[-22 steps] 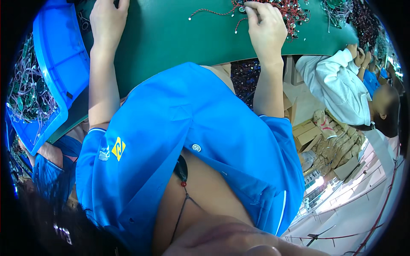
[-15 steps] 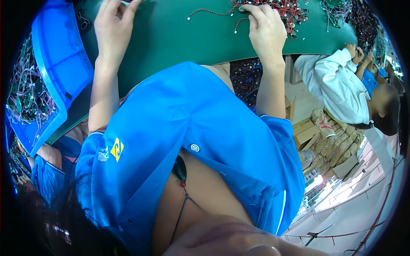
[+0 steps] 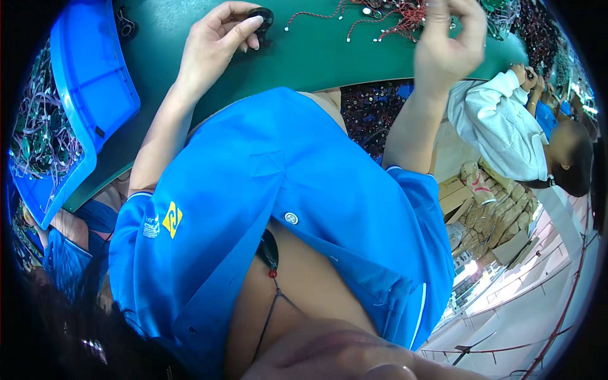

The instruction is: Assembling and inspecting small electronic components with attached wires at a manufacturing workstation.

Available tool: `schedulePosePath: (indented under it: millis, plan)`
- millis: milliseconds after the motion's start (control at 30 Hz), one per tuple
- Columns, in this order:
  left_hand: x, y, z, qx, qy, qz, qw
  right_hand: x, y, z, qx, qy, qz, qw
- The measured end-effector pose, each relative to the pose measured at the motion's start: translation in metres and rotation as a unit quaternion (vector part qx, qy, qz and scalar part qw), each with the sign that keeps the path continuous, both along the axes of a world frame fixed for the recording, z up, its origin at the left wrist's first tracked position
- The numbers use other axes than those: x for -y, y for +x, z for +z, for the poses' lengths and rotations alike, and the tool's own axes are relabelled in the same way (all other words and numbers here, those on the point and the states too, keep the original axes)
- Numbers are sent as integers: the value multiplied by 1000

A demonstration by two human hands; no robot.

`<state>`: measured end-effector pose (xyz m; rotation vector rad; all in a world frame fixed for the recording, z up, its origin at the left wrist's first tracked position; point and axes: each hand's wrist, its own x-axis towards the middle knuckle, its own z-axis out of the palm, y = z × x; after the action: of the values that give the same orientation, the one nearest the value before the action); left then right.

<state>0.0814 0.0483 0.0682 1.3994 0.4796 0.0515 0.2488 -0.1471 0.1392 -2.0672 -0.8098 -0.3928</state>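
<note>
A black round disc-shaped part [image 3: 263, 21] is pinched between the thumb and fingers of my left hand [image 3: 218, 41], just above the green table. Farther right, my right hand [image 3: 448, 54] is raised beside a heap of red-and-black twisted wires [image 3: 405, 19] with small white connectors and round pieces. Motion smears this hand, and its fingertips run past the upper edge of the view. Whether it holds anything is hidden.
The green tabletop [image 3: 304, 57] carries a dark looped piece [image 3: 126, 26] at far left. A blue bin [image 3: 95, 76] stands left, beside a pile of wired green boards [image 3: 47, 126]. Wire bundles [image 3: 503, 16] lie at far right, near a person in a light hoodie [image 3: 491, 126].
My left hand has moved right and nearer, bringing the black disc into view. My right hand has lifted off the wire heap and shifted right. Some wires have spread out.
</note>
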Motion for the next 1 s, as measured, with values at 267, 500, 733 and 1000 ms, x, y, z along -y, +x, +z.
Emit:
schedulePosePath:
  millis: [267,500,733,1000]
  plan:
    - [15,-5,-1,-9,-21,-1,1000,-23,-56,-27,-75,-115,136,981]
    - [20,-11,-15,57,-61,2,996,-33,-83,-64,-138,-45,185,972]
    - [19,-15,-16,42,-95,7,995,-35,-88,-62,-239,-35,170,955]
    - [22,-15,-23,52,-38,25,998,-35,-93,-67,-198,-88,182,959]
